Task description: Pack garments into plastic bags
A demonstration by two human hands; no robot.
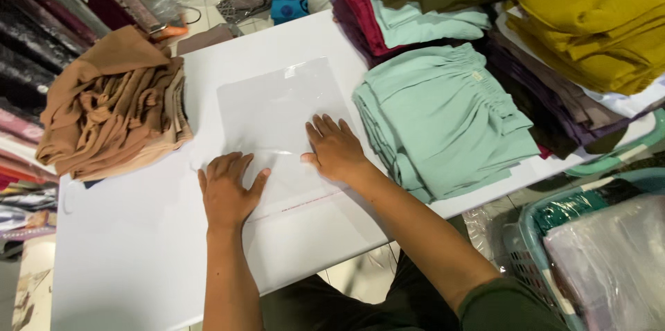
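Both hands, left hand (227,189) and right hand (337,149), lie flat, fingers spread, grip released, on a clear plastic bag (277,112). Its long axis runs from the white bench's (125,248) near edge toward the far edge.

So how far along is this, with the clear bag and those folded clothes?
Done: a basket at the right already holds bagged items. In hand: the left hand and right hand press flat on an empty clear plastic bag on the white table. Left: the mint-green stack and the brown pile lie unbagged, so most seems to remain.
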